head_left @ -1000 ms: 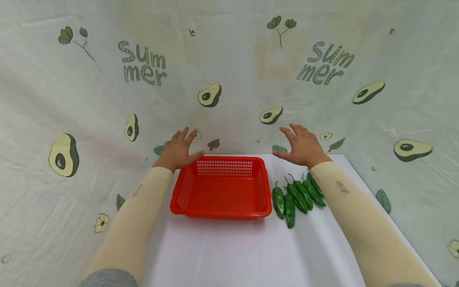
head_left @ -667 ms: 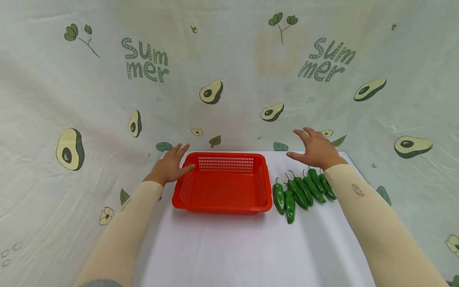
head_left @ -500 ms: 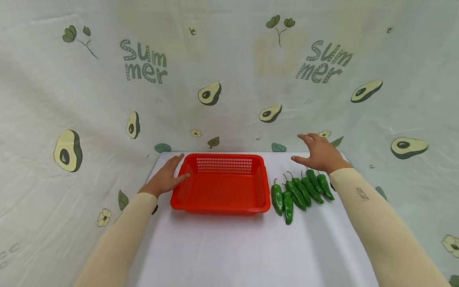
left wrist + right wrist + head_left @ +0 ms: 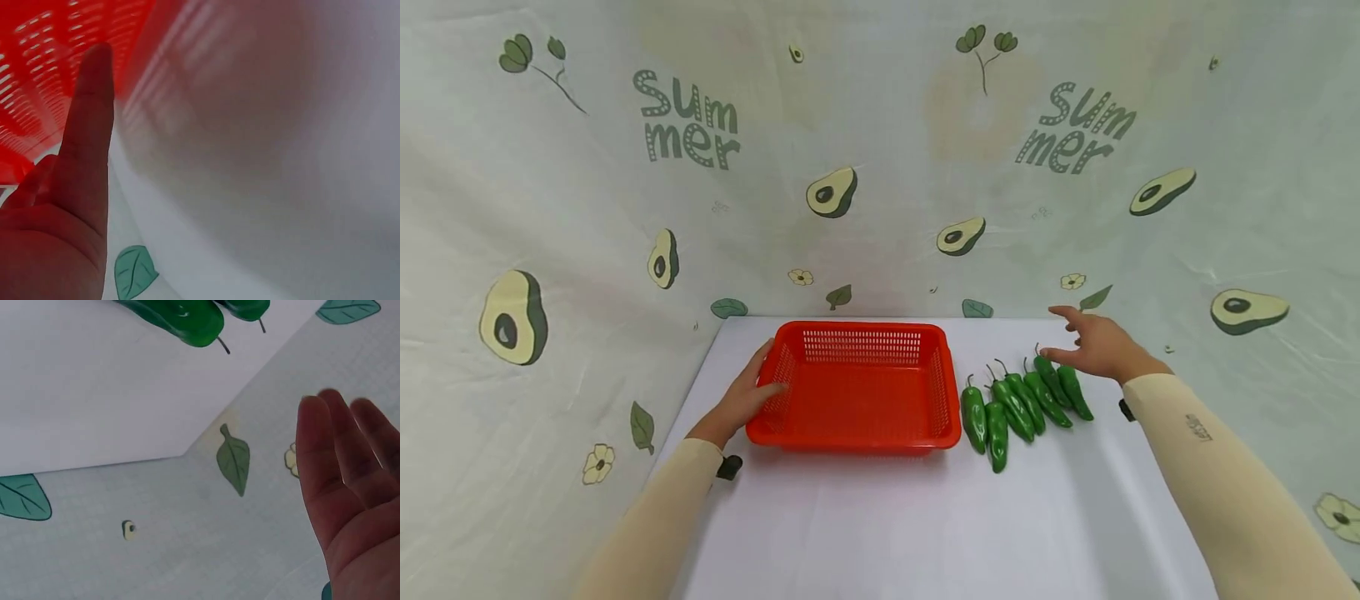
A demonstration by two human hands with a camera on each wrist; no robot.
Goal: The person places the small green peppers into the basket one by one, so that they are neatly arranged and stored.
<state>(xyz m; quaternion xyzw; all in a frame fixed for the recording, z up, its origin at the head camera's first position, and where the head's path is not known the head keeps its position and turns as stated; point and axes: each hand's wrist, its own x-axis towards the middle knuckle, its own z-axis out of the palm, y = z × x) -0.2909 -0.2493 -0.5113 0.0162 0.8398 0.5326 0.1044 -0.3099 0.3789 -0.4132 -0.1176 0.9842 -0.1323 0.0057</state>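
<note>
A red plastic basket (image 4: 853,440) with slotted walls stands on the white table. My left hand (image 4: 737,402) holds its left side: the thumb lies over the rim and the fingers run along the outside. In the left wrist view a straight finger (image 4: 94,106) overlaps the outer wall. Several green chili peppers (image 4: 1014,410) lie in a row right of the basket, stems toward the back. My right hand (image 4: 1101,343) hovers over the row's far right end, thumb and index finger spread apart. Its slightly bent fingers (image 4: 314,444) hold nothing in the right wrist view.
A cloth backdrop (image 4: 895,167) printed with avocados, leaves and "summer" rises behind and beside the white table (image 4: 880,533). Small dark wrist devices show below both hands, one at the left wrist (image 4: 729,467).
My left hand has come down from above the basket's back left corner to its left rim. My right hand has moved right and lower, toward the peppers' far end. The basket stays put.
</note>
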